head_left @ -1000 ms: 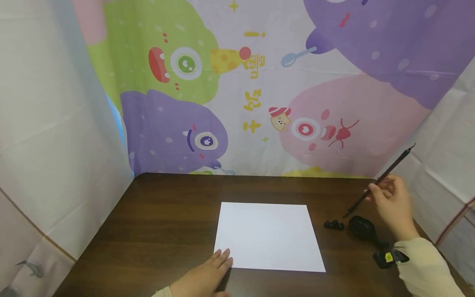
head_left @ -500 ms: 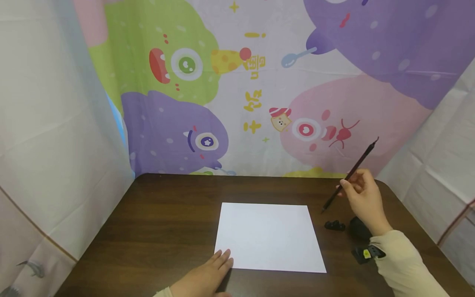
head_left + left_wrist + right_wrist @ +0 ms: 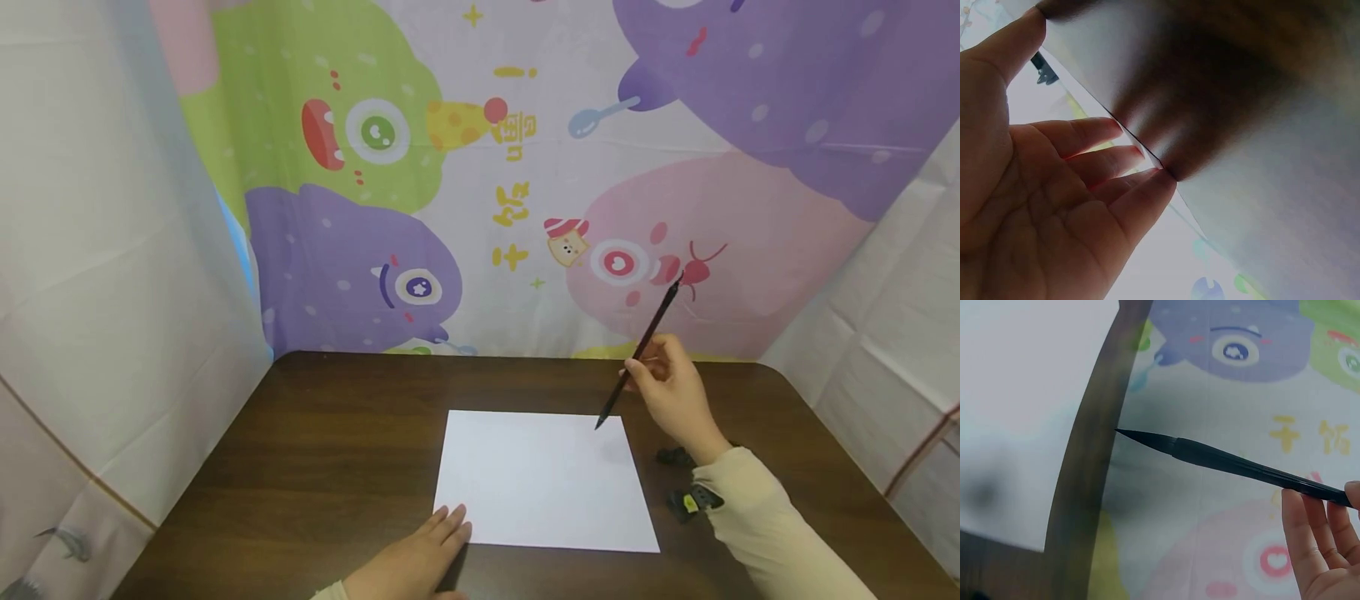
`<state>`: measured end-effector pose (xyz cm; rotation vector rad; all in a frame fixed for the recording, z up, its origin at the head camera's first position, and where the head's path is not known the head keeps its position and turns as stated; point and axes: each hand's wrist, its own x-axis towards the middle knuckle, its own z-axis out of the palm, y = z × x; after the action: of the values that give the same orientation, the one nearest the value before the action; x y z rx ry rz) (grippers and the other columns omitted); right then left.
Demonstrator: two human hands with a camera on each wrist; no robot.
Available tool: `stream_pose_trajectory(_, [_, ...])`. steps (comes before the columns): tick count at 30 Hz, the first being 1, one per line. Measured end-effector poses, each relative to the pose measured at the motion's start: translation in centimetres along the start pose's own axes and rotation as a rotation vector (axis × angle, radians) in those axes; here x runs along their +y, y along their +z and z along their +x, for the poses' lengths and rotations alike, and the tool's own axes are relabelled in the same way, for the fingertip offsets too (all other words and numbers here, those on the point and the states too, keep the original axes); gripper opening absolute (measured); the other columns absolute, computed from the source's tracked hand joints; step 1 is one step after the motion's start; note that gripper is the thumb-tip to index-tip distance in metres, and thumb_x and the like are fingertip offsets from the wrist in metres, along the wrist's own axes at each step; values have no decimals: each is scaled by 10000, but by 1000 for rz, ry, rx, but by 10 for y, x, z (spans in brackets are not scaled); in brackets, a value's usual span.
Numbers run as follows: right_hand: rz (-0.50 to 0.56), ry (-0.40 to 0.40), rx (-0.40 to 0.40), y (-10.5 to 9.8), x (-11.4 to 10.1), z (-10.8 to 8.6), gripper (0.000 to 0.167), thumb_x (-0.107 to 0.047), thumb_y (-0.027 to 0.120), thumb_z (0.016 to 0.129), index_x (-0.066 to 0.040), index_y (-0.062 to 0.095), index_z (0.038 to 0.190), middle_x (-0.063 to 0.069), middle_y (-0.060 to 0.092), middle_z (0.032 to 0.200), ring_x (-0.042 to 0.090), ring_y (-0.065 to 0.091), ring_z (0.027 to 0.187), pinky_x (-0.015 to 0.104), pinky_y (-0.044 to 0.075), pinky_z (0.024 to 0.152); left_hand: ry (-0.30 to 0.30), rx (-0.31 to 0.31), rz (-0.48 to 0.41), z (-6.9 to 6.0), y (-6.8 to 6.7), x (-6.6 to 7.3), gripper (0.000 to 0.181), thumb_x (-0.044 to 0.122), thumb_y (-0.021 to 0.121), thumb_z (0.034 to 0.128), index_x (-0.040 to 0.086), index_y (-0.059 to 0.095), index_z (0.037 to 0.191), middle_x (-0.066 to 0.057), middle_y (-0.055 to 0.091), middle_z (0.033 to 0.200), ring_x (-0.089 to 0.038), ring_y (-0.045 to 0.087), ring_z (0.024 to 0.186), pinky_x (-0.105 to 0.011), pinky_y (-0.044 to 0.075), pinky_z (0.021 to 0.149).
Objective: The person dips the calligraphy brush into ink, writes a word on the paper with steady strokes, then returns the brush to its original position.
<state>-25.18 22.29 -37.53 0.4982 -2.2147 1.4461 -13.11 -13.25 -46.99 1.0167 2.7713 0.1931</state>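
My right hand (image 3: pixel 671 392) pinches a dark ink brush (image 3: pixel 651 332) between thumb and fingertips, its bristle tip pointing down over the upper right corner of a white sheet of paper (image 3: pixel 540 483). In the right wrist view the brush (image 3: pixel 1229 464) shows a pointed dark tip, apart from the paper (image 3: pixel 1016 412). My left hand (image 3: pixel 412 554) rests with extended fingers on the paper's lower left corner. From the left wrist view, the fingertips of the left hand (image 3: pixel 1079 181) touch the surface, casting dark shadows.
The paper lies on a dark brown wooden table (image 3: pixel 315 442). Right of it sits a small black brush rest (image 3: pixel 675 456), partly hidden by my right forearm. A cartoon-printed cloth (image 3: pixel 480 183) hangs behind the table, with white cloth walls on both sides.
My right hand has moved left with the brush, from above the black objects at the right to over the paper's upper right corner. The left hand has stayed in place.
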Motion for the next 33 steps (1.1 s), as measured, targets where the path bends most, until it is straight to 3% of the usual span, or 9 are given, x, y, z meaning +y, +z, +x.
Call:
stream_pose_trajectory(4, [-8,4,-32,15,-4,4,250,-15,610,938,72,456,1115,202,593,974,22,651,790,161,572,680,0,-4,-15,-1,0,0,785,586,609,873,26,499,1413,-171,444,1513,-366,438,1388,-448,440,1091])
stream_pose_trajectory(13, [13,-29,-93,52,-10,9,209,12,617,926,47,477,1077,184,617,934,317,696,832,212,589,693,4,5,-4,-1,1,0,805,601,609,869,11,500,1406,-188,452,1502,-389,446,1375,-462,450,1077])
stream_pose_trajectory(19, [42,-49,-119,72,-10,9,186,13,626,919,19,498,1054,185,637,896,293,702,790,341,614,686,5,6,3,0,2,0,810,609,609,867,14,502,1406,-186,453,1502,-386,447,1375,-462,447,1079])
stream_pose_trajectory(33, [136,59,-213,113,-13,8,181,68,572,931,46,499,1094,285,627,945,435,673,879,458,598,771,3,6,1,0,2,-1,809,605,622,858,23,504,1408,-178,453,1505,-376,451,1375,-456,453,1075])
